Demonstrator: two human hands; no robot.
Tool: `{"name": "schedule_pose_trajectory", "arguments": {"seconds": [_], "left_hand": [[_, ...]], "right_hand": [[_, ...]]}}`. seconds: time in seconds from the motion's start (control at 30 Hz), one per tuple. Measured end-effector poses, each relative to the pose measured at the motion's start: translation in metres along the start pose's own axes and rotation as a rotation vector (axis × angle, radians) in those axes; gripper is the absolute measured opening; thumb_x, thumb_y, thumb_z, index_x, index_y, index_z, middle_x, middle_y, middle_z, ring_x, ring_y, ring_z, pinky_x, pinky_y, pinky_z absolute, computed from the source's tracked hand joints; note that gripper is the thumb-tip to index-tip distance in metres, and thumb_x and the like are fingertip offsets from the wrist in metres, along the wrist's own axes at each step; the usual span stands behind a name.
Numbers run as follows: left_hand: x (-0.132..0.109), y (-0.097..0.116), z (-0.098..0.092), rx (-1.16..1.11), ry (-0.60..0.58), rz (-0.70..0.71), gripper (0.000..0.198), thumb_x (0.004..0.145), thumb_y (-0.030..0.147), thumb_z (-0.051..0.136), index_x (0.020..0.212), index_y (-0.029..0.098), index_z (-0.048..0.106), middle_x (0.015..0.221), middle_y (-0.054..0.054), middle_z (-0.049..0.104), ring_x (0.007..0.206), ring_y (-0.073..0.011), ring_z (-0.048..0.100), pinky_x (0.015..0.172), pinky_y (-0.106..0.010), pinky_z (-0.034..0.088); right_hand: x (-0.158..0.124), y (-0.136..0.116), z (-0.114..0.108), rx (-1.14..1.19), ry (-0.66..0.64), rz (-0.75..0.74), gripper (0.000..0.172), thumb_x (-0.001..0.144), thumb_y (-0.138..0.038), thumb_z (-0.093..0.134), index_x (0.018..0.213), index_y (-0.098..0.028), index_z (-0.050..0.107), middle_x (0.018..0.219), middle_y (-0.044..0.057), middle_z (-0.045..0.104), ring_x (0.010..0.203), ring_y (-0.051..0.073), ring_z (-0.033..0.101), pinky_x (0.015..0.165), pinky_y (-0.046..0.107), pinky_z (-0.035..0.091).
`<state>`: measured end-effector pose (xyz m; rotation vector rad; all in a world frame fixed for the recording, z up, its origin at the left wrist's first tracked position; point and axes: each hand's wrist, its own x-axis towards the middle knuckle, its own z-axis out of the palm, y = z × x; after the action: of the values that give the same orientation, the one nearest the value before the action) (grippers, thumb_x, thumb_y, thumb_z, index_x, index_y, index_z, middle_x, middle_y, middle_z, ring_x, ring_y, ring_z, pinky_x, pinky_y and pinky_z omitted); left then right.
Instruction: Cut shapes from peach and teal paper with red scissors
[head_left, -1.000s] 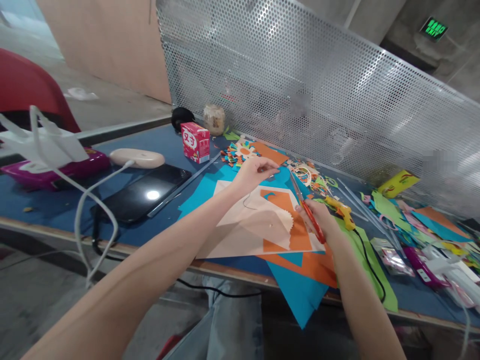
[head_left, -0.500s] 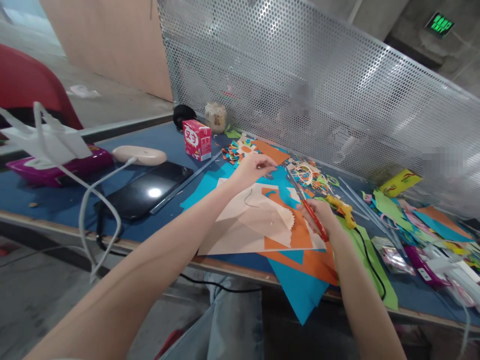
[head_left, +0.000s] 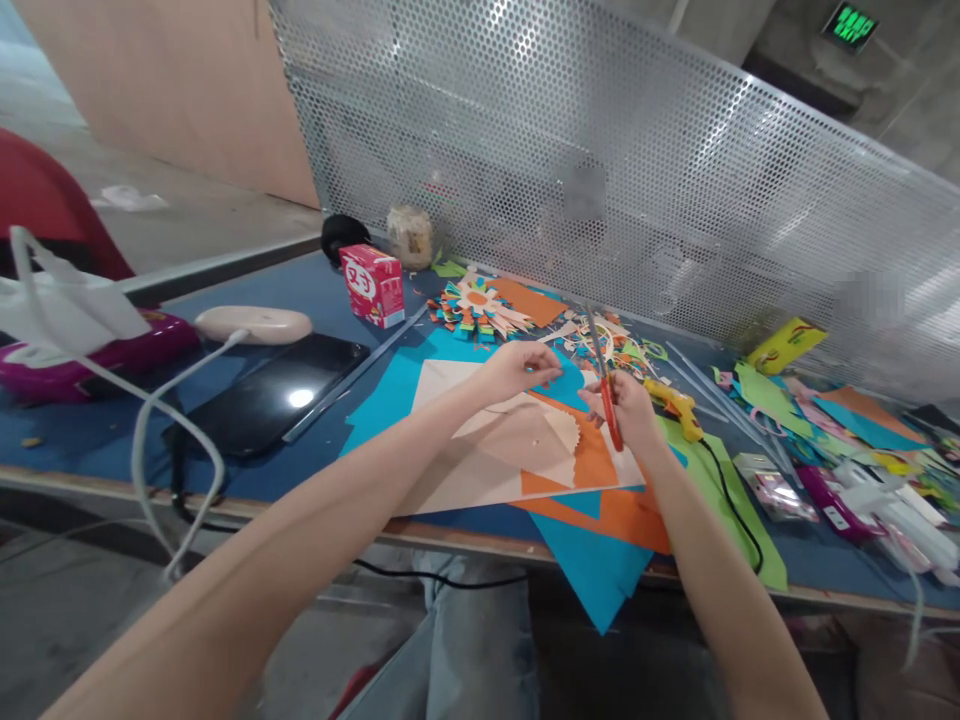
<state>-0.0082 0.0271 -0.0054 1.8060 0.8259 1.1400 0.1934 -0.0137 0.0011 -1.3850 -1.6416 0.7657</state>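
My right hand (head_left: 632, 408) grips a pair of scissors (head_left: 610, 412) with red handles, blades pointing up and away from me. My left hand (head_left: 519, 370) hovers over the papers with its fingertips curled together; whatever they pinch, if anything, is hidden or too small to name. Beneath both hands lie pale cream paper sheets (head_left: 442, 480), one with a zigzag-cut edge. Orange paper (head_left: 630, 515) and blue paper (head_left: 589, 560) stick out from under them, the blue overhanging the table edge. A layered paper flower (head_left: 478, 300) with an orange centre sits just beyond my left hand.
Paper scraps (head_left: 611, 335) are heaped before the perforated metal screen (head_left: 480, 130). A yellow glue gun (head_left: 679, 408) lies on green paper (head_left: 731, 510) at right. To the left are a phone (head_left: 266, 395), a pink box (head_left: 373, 286), a white cable (head_left: 142, 420) and a purple power strip (head_left: 82, 370).
My left hand has come down and nearer to the scissors. My right hand has raised the scissors, which now point more upright. The whole view has shifted slightly.
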Motion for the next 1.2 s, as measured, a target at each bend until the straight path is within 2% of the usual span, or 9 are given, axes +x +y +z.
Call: {"name": "schedule_pose_trajectory", "arguments": {"seconds": [0.17,0.3,0.43,0.57,0.7,0.9,1.07,1.13,1.2], "left_hand": [[-0.004,0.000,0.014,-0.067,-0.040,-0.055,0.015,0.076,0.028,0.067,0.075,0.015,0.059,0.059,0.001,0.064,0.055,-0.0091,0.061,0.056,-0.020,0.049],[-0.004,0.002,0.014,-0.098,-0.031,-0.077,0.021,0.076,0.033,0.067,0.081,0.015,0.059,0.064,0.000,0.064,0.058,-0.0099,0.062,0.057,-0.020,0.050],[-0.006,0.002,0.015,-0.070,-0.030,-0.099,0.017,0.073,0.029,0.064,0.082,0.016,0.058,0.066,0.001,0.064,0.058,-0.0097,0.060,0.056,-0.021,0.048],[-0.011,0.004,0.017,0.022,-0.082,-0.106,0.009,0.070,0.024,0.060,0.072,0.017,0.055,0.063,0.002,0.060,0.057,-0.0103,0.057,0.055,-0.021,0.044],[-0.017,0.008,0.020,0.126,-0.155,-0.070,0.012,0.065,0.020,0.061,0.057,0.016,0.053,0.059,0.002,0.055,0.060,-0.0096,0.050,0.057,-0.021,0.039],[-0.017,0.006,0.019,0.181,-0.142,0.000,0.011,0.072,0.024,0.058,0.074,0.017,0.066,0.070,0.000,0.064,0.059,-0.0096,0.048,0.056,-0.022,0.038],[-0.014,0.003,0.020,0.001,0.012,-0.155,0.016,0.072,0.030,0.062,0.079,0.017,0.063,0.068,-0.001,0.064,0.062,-0.0115,0.057,0.055,-0.022,0.039],[-0.016,0.005,0.022,-0.052,-0.001,-0.213,0.017,0.071,0.029,0.062,0.083,0.017,0.062,0.069,-0.001,0.065,0.063,-0.0122,0.059,0.055,-0.022,0.041],[-0.018,0.008,0.023,-0.050,-0.074,-0.209,0.014,0.072,0.028,0.061,0.081,0.017,0.063,0.074,-0.003,0.068,0.066,-0.0130,0.060,0.056,-0.022,0.042]], "right_hand": [[0.002,-0.002,0.002,0.072,0.034,-0.020,0.050,0.048,-0.054,0.080,0.070,-0.023,0.048,0.066,-0.003,0.059,0.060,0.016,0.060,0.055,0.030,0.050],[0.002,-0.001,0.002,0.092,0.022,-0.002,0.045,0.051,-0.050,0.079,0.070,-0.022,0.049,0.059,-0.005,0.054,0.054,0.014,0.056,0.050,0.028,0.046],[0.001,0.000,0.002,0.108,0.019,-0.006,0.043,0.050,-0.044,0.081,0.071,-0.022,0.050,0.062,-0.004,0.057,0.055,0.014,0.057,0.052,0.029,0.046],[0.001,0.001,0.005,0.138,0.053,-0.032,0.040,0.054,-0.043,0.079,0.071,-0.023,0.049,0.070,0.000,0.064,0.063,0.017,0.061,0.059,0.031,0.049],[-0.001,0.004,0.008,0.175,0.066,-0.050,0.037,0.058,-0.043,0.078,0.070,-0.024,0.049,0.071,0.000,0.064,0.066,0.017,0.062,0.065,0.034,0.050],[-0.006,0.003,0.012,0.236,0.044,-0.046,0.040,0.054,-0.044,0.080,0.072,-0.023,0.049,0.072,-0.001,0.061,0.067,0.018,0.060,0.067,0.035,0.050],[-0.011,0.000,0.014,0.232,0.088,-0.039,0.036,0.059,-0.041,0.080,0.075,-0.023,0.052,0.079,0.000,0.062,0.070,0.018,0.060,0.068,0.035,0.049],[-0.012,0.000,0.014,0.232,0.117,-0.049,0.038,0.058,-0.042,0.080,0.074,-0.024,0.051,0.078,0.000,0.061,0.068,0.017,0.059,0.068,0.035,0.049],[-0.012,0.000,0.014,0.227,0.124,-0.061,0.039,0.059,-0.043,0.080,0.072,-0.025,0.049,0.075,-0.001,0.061,0.065,0.016,0.057,0.067,0.035,0.049]]}}
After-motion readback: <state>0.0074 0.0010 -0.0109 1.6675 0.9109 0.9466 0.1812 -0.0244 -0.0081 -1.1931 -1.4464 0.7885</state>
